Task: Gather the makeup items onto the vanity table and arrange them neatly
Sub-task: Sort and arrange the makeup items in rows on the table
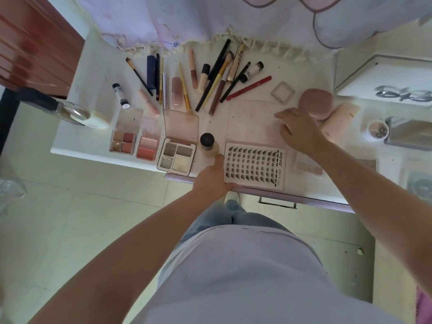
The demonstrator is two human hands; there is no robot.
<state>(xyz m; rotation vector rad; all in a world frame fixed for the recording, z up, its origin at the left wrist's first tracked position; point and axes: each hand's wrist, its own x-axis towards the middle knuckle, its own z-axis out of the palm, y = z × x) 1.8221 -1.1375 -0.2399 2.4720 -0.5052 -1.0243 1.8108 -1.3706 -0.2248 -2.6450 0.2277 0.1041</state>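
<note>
The left hand [214, 177] sits at the near edge of the vanity table [77, 136], fingers pinched on the near-left corner of the open lash tray [254, 166], thumb up beside the small bottle with a black cap [208, 145]; its palm side is hidden. At 2 o'clock from that tray the right hand [300, 129] lies flat, fingers spread and loose, over the tray's clear lid; whether it grips the lid cannot be told. Its knuckles cover part of the pink round compact [318, 102] and the pale tube [340, 120] at its 1 o'clock. At 9 o'clock from the bottle sit three open palettes: the grey quad [176, 157], the blush duo [147, 147], the warm quad [123, 142]. Brushes and pencils fan out at 12 o'clock, around the red pencil [249, 87]. Another palette under the right forearm is mostly hidden, and things at the right rim are blurred
</note>
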